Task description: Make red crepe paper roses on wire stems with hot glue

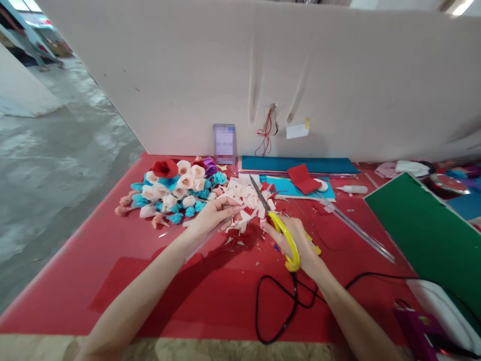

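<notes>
My right hand (300, 245) grips a pair of yellow-handled scissors (287, 240) by the handle loops, their grey blades pointing away and to the left. To its left, my left hand (214, 215) is closed in a pinch; whatever is between the fingertips is too small to make out. Both hands are over the near side of a heap of pale pink and white paper scraps (244, 193), with some red pieces among them. Left of the heap lies a cluster of crepe-paper flowers (182, 188) in white, peach, blue, red and purple.
A phone (224, 144) leans against the white board wall (180, 75). Blue sheets (296, 164), a folded red piece (302, 179) and a small white bottle (353, 189) lie behind. A green board (424, 235) stands right. A black cable (259, 306) loops across the red table (210, 306).
</notes>
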Available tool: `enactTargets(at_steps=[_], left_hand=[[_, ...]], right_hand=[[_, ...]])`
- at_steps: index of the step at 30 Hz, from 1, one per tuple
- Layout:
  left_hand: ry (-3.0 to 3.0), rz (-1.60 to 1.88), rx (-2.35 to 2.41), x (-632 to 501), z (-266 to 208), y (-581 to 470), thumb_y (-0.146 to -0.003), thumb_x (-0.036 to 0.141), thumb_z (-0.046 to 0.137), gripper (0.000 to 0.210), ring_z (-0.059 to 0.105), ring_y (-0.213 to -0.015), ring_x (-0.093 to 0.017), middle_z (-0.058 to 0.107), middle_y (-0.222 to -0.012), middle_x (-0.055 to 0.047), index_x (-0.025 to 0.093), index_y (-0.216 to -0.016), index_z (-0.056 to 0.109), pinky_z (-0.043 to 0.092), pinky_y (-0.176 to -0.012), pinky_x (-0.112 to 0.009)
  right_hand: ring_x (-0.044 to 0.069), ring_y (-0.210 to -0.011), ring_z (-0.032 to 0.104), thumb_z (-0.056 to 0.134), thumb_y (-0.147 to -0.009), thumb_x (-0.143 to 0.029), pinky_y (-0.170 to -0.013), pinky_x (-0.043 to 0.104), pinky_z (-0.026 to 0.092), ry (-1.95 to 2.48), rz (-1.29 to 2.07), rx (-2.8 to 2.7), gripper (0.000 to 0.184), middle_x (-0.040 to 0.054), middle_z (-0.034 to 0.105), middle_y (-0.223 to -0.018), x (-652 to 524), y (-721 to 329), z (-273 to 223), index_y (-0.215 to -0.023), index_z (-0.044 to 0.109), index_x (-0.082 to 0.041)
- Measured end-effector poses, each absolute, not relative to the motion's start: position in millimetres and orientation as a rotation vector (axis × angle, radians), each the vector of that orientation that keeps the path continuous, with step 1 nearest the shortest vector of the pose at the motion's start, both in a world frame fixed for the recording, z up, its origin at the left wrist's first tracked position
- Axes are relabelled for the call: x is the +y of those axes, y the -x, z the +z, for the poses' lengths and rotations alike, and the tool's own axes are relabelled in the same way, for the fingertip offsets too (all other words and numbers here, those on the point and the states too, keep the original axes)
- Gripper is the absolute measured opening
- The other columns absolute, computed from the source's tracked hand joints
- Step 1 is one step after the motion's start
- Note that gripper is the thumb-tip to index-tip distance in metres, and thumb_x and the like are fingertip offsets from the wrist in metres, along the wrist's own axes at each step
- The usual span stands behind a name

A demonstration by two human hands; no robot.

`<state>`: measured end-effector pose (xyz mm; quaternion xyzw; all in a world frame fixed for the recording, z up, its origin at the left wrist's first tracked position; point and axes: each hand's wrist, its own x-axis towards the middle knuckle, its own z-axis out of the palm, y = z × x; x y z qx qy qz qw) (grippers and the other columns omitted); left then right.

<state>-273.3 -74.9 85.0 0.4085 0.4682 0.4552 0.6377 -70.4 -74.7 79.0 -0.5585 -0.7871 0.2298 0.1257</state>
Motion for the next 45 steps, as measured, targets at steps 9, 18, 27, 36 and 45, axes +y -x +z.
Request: enactTargets(at_steps=[9, 18, 27, 36, 45], left_hand=[[-0.868, 1.095, 0.992, -75, 88, 275, -0.07, 0.028, 0.064, 0.02, 0.035, -0.028, 0.001, 0.059, -0.056, 0.004, 0.015, -0.077, 0.05, 0.023, -0.03, -0.011], [-0.804, 1.114, 0.959, -75, 85, 275, -0.071, 0.023, 0.061, 0.014, 0.04, -0.03, -0.001, 0.056, -0.053, 0.005, 0.017, -0.078, 0.051, 0.027, -0.029, -0.011], [-0.801, 1.094, 0.934, -77, 93, 274, -0.072, 0.017, 0.06, 0.01, 0.039, -0.031, -0.001, 0.053, -0.051, 0.006, 0.016, -0.076, 0.051, 0.028, -0.03, -0.01], [-0.838, 1.149, 0.952, -79, 102, 283, -0.072, 0.021, 0.061, 0.015, 0.04, -0.032, -0.001, 0.058, -0.059, 0.003, 0.017, -0.083, 0.051, 0.025, -0.029, -0.009], [-0.835, 1.185, 0.95, -78, 100, 286, -0.071, 0.021, 0.062, 0.016, 0.042, -0.034, -0.001, 0.058, -0.062, 0.003, 0.018, -0.083, 0.051, 0.028, -0.029, -0.01]], right_hand=[[0.014, -0.081, 0.056, 0.048, -0.085, -0.038, -0.072, 0.032, 0.047, 2.071, 0.337, -2.242, 0.03, 0.0049, 0.056, -0.093, -45, -11, 92, -0.103, 0.053, -0.015], [0.017, -0.091, 0.054, 0.049, -0.086, -0.032, -0.076, 0.036, 0.047, 2.343, 0.207, -2.372, 0.03, 0.0075, 0.053, -0.106, -40, -73, 48, -0.109, 0.05, -0.014], [0.018, -0.097, 0.052, 0.047, -0.087, -0.031, -0.082, 0.039, 0.045, 1.771, -0.123, -2.677, 0.029, 0.0084, 0.05, -0.113, -25, -34, 74, -0.111, 0.05, -0.015], [0.018, -0.095, 0.053, 0.049, -0.086, -0.032, -0.08, 0.038, 0.046, 0.867, -0.162, -3.081, 0.031, 0.0087, 0.051, -0.11, 32, 78, 43, -0.111, 0.049, -0.013], [0.018, -0.095, 0.053, 0.048, -0.086, -0.031, -0.08, 0.038, 0.046, 0.918, -0.179, -2.936, 0.03, 0.0084, 0.051, -0.111, 29, 55, 55, -0.111, 0.05, -0.014]])
